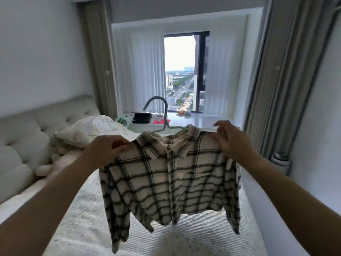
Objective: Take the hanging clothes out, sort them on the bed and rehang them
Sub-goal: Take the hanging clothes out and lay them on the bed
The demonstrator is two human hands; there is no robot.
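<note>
Two hands hold a plaid shirt (169, 178) on a hanger (162, 115) above the bed (83, 218): left hand (108, 148) pinches one shoulder, right hand (230, 141) fingers curl on the other. Beyond, a window-side desk (203, 121) and curtains (140, 71); hanger arms hidden.

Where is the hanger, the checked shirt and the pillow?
hanger (165, 115): head view, on its upright neck.
checked shirt (171, 180): head view, on its front.
pillow (88, 129): head view, on its top.

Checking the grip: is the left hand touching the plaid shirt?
Touching. The head view shows the left hand pinching the plaid shirt at its shoulder.
</note>
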